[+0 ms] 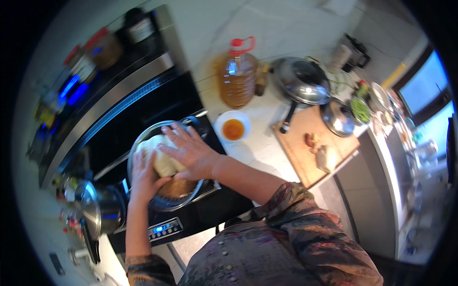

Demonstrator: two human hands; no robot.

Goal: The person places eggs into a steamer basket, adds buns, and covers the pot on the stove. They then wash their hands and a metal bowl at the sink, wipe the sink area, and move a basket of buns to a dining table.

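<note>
Pale, rounded dough pieces (163, 162) lie in a wide round pan (195, 193) on the black stove. My left hand (144, 177) rests against their left side, with its fingers spread. From the right, my right hand (191, 153) reaches over the pan and touches their top and right side, fingers apart. Below the dough, a brown surface shows in the pan; whether it is food or the pan's bottom I cannot tell.
A white bowl of orange-brown liquid (233, 129) and a large oil jug (237, 78) stand right of the stove. Farther right are a lidded wok (302, 80) and a wooden cutting board (297, 150). A pressure cooker (96, 211) stands at left.
</note>
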